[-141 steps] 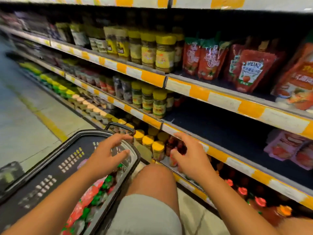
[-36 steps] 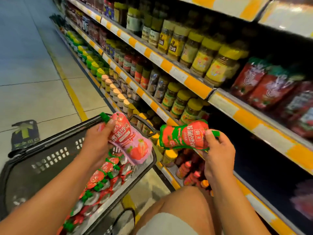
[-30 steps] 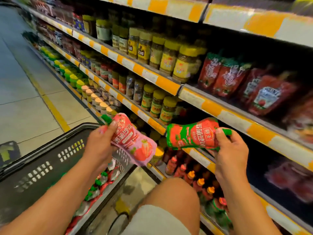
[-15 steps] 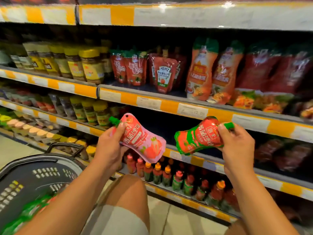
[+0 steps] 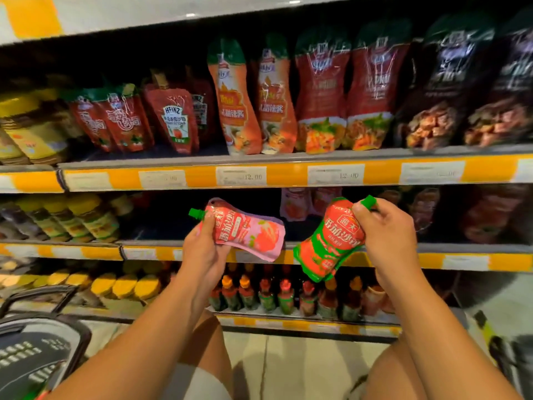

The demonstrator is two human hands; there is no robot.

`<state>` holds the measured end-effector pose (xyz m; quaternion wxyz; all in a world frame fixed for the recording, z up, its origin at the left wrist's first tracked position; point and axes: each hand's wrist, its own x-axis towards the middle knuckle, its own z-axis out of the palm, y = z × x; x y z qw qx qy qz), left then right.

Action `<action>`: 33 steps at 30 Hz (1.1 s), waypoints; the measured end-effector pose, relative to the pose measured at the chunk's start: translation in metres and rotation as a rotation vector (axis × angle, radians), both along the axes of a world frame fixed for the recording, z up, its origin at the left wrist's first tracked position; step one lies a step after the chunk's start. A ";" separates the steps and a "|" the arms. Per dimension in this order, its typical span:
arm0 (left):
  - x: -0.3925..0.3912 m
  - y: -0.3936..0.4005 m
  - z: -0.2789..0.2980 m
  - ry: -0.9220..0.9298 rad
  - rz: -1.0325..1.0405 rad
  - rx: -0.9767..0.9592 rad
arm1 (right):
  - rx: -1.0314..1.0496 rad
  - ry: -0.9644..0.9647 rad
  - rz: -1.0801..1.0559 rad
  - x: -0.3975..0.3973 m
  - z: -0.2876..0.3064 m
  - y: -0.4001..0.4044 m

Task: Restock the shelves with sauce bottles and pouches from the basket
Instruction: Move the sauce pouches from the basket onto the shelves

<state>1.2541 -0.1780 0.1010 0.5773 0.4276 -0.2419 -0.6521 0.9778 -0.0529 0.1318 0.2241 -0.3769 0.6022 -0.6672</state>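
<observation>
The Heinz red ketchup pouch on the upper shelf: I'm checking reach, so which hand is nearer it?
Left. The left hand sits just below-right of the Heinz pouch; the right hand is farther right.

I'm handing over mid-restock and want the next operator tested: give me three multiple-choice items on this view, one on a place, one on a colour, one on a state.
1. Where is the basket?
A. lower left, on the floor
B. on the top shelf
C. between the two hands

2. What colour is the cap on the pink pouch?
A. yellow
B. green
C. black

3. What is the right hand doing?
A. hanging open and holding nothing
B. pressing flat on a shelf edge
C. gripping the red-and-green pouch near its cap

Answers:
1 A, its dark rim shows at the lower left corner.
2 B, the spout beside the left hand is green.
3 C, the fingers curl round the pouch top.
</observation>
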 end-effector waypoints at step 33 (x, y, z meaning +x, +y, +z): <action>-0.153 -0.070 0.026 -0.757 -0.713 -0.363 | 0.124 -0.048 0.080 -0.022 -0.012 -0.012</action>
